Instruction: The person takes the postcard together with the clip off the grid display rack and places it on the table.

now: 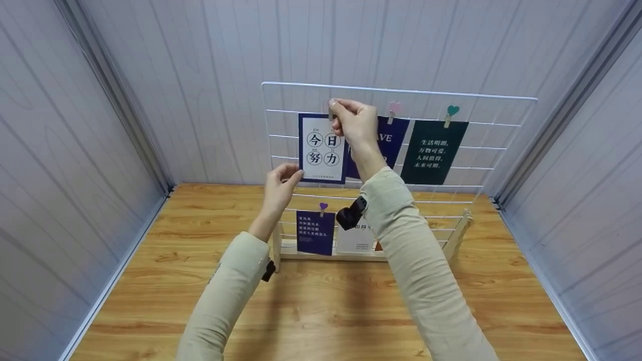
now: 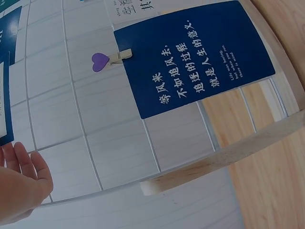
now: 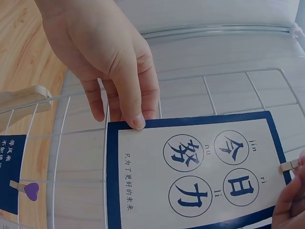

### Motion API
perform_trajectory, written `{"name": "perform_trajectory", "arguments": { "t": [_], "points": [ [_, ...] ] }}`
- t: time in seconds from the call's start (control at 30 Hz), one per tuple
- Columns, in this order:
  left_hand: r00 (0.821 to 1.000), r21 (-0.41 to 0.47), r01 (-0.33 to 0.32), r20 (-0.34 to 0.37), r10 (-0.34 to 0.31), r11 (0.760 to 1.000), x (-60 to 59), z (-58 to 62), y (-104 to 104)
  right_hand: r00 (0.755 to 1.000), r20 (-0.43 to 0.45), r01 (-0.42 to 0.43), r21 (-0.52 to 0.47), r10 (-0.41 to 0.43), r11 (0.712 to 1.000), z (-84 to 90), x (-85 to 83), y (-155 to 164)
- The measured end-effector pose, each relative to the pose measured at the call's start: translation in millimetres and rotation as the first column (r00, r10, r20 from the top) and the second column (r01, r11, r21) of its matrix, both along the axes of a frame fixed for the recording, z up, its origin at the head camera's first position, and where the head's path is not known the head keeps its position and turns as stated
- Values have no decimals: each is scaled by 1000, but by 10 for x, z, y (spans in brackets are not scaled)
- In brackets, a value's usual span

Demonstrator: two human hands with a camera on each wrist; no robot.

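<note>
A white card with a blue border and four circled characters [image 1: 321, 148] hangs against the white wire grid [image 1: 501, 98]. My right hand [image 1: 335, 106] pinches a small wooden clip [image 1: 330, 110] at the card's top edge. In the right wrist view that clip [image 3: 288, 166] sits on the card [image 3: 195, 171] beside my right fingertips [image 3: 291, 193]. My left hand [image 1: 296, 173] holds the card's lower left corner; its fingers [image 3: 138, 119] rest on the card's edge. The left wrist view shows only the edge of my left hand [image 2: 21, 183].
The grid stands on a wooden base [image 1: 331, 256] on a wooden table [image 1: 326, 311]. Also clipped on it are a blue card [image 1: 392, 138], a dark green card [image 1: 434, 150], a purple card [image 1: 315, 231] under a purple heart clip [image 2: 107, 60], and a white card [image 1: 357, 239]. Grey walls close in on three sides.
</note>
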State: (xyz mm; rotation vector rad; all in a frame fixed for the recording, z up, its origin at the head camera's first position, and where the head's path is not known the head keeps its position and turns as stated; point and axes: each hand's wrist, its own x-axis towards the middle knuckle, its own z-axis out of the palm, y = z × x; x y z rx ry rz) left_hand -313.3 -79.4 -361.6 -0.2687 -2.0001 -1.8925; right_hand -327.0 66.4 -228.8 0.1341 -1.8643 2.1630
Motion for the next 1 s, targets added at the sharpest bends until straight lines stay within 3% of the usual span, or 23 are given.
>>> {"name": "perform_trajectory", "arguments": {
  "t": [0.43,1.0],
  "points": [
    [1000,-4,-5,6,5,1000,2,-13,-27,999,-40,35,-57,-37,998,-30,-16,-41],
    [1000,-19,11,21,-10,1000,17,-14,-79,990,-143,12,5,-11,1000,15,3,-43]
  ]
}}
